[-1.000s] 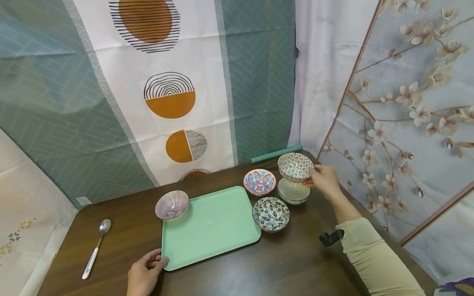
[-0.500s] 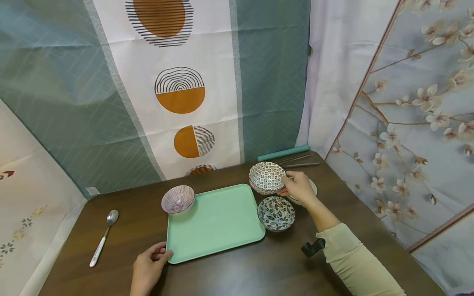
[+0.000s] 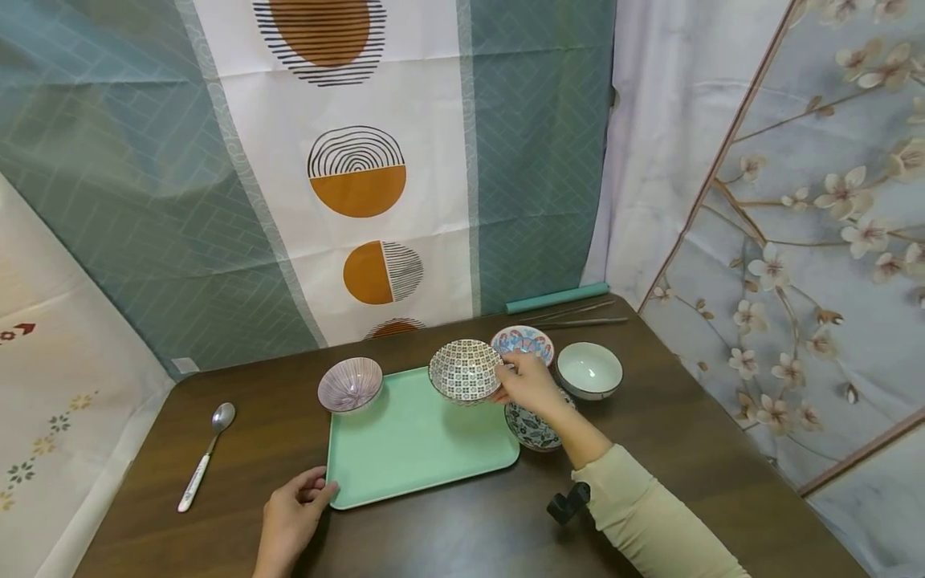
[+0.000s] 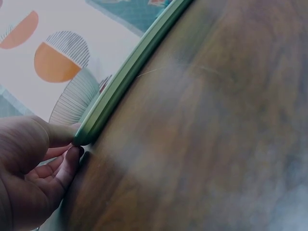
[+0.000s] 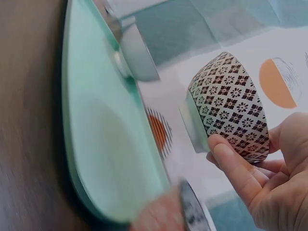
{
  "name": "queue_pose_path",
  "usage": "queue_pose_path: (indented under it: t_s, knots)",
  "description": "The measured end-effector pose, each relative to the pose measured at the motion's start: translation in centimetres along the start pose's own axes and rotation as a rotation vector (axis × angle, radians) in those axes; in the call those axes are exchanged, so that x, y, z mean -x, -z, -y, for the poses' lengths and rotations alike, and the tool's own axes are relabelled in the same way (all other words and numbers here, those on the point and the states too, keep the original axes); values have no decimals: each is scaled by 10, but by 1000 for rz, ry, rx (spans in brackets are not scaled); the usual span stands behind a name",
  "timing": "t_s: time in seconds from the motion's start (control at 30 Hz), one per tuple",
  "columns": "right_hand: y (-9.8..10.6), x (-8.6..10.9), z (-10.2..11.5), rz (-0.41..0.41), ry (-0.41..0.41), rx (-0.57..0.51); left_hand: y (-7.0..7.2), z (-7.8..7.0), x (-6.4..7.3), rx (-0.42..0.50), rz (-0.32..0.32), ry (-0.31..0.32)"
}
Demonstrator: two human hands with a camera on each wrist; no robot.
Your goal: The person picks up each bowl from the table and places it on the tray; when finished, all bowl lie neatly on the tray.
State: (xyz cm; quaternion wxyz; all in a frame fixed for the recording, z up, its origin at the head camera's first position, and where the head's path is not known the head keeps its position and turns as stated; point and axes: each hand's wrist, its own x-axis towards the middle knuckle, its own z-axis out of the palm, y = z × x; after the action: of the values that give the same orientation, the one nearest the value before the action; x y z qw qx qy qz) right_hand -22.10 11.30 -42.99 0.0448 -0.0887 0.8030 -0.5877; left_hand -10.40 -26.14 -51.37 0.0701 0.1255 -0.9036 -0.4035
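My right hand (image 3: 531, 384) grips a bowl with a small checkered pattern (image 3: 466, 371) by its right side, above the back right part of a mint green tray (image 3: 405, 449). In the right wrist view the checkered bowl (image 5: 231, 108) hangs apart from the tray, with fingers at its foot and rim. At the tray's front left corner, my left hand (image 3: 292, 510) pinches the edge between thumb and fingers, as the left wrist view shows with the tray rim (image 4: 125, 79). A purple striped bowl (image 3: 350, 384) sits on the tray's back left corner.
Right of the tray stand a red and blue patterned bowl (image 3: 522, 341), a white bowl (image 3: 589, 371) and a black floral bowl (image 3: 533, 425), partly hidden by my right arm. A spoon (image 3: 205, 457) lies at left. Chopsticks (image 3: 578, 321) and a teal roll (image 3: 556, 298) lie behind.
My right hand has carried the checkered bowl leftward from above the white bowl, past the red and blue bowl, to above the tray. The left hand stays at the tray corner.
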Motion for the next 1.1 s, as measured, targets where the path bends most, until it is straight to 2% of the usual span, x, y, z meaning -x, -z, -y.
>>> queue_pose_path:
  t_s: [0.17, 0.43, 0.6, 0.67, 0.8, 0.97, 1.1]
  knots:
    - [-22, 3, 5, 58, 39, 9, -3, 1, -2, 4, 12, 3]
    - [-50, 3, 2, 93, 66, -7, 0, 1, -5, 17, 85, 23]
    - [-77, 8, 0, 122, 52, -20, 4, 6, -4, 28, 110, 78]
    - [-91, 11, -1, 145, 43, -25, 7, 10, 0, 41, 108, 117]
    - [-112, 15, -4, 176, 40, -7, 9, 14, 5, 76, 95, 145]
    - [-125, 19, -5, 194, 51, 30, 7, 11, 1, 78, 100, 132]
    - [-129, 25, -5, 215, 41, 18, 4, 8, -2, 67, 122, 88]
